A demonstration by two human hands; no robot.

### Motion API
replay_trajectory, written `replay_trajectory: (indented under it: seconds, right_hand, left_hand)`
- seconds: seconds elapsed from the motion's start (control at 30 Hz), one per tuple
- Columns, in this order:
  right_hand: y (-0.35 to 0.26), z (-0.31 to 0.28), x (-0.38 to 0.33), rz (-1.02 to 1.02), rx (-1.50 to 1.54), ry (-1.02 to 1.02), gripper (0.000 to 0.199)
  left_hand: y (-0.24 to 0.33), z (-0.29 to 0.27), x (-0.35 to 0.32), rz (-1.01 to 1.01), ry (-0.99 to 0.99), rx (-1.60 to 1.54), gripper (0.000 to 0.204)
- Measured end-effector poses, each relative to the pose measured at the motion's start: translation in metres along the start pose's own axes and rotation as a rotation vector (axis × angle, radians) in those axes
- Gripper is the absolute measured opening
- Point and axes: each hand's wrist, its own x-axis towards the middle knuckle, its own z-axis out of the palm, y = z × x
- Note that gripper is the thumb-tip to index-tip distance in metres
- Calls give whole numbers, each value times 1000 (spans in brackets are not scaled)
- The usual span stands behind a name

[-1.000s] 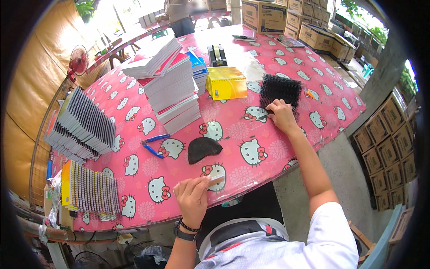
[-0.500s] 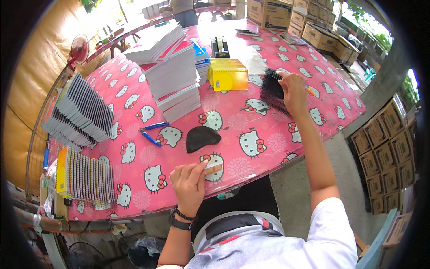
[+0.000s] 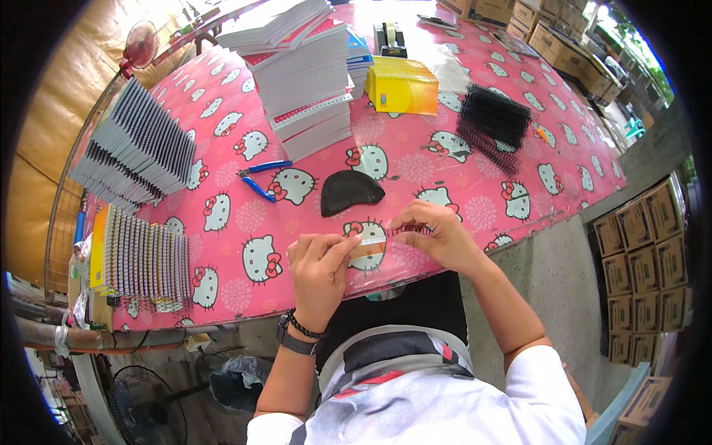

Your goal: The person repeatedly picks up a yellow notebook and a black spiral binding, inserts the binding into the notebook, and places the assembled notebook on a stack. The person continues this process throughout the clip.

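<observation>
My left hand (image 3: 319,271) pinches a small flat strip (image 3: 372,248), white along one side and brown along the other, near the table's front edge. Close to the strip's right end, my right hand (image 3: 437,236) has its fingers closed on a thin dark spiral coil (image 3: 415,229), mostly hidden by them. Beyond both hands lies a smooth black rounded pad (image 3: 351,193). Blue-handled cutting pliers (image 3: 261,180) rest to its left. A tangled pile of black spiral coils (image 3: 495,122) lies farther off to the right.
Stacks of spiral-bound notebooks (image 3: 137,144) and yellow-covered ones (image 3: 141,259) line the left side. Tall piles of white paper booklets (image 3: 304,81), yellow pads (image 3: 402,85) and a tape dispenser (image 3: 389,41) stand at the back. Cartons (image 3: 641,274) are stacked beyond the pink tablecloth's right edge.
My right hand has come back from the coil pile toward my left hand, with a coil between its fingers. My left hand keeps its hold on the strip. The view has shifted.
</observation>
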Motion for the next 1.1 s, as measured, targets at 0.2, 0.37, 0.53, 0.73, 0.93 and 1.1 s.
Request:
replay_trajectory:
  seconds: [0.2, 0.37, 0.53, 0.73, 0.93, 1.1]
  right_hand:
    - [1, -4, 6, 44, -47, -227, 20]
    - [-18, -2, 7, -117, -205, -124, 45]
    - [-19, 0, 3, 32, -109, -226, 45]
    - [-23, -6, -1, 121, -36, -235, 50]
    - [31, -14, 39, -71, -96, -47, 50]
    - [66, 14, 96, -278, -516, -205, 62]
  left_hand:
    - [2, 0, 1, -2, 16, -19, 22]
    - [9, -2, 9, 23, -20, -28, 29]
    - [20, 5, 18, 60, -185, -144, 29]
    - [14, 7, 10, 136, -199, -45, 22]
    - [18, 5, 19, 218, -247, -40, 25]
    - [15, -1, 25, 171, -325, 39, 26]
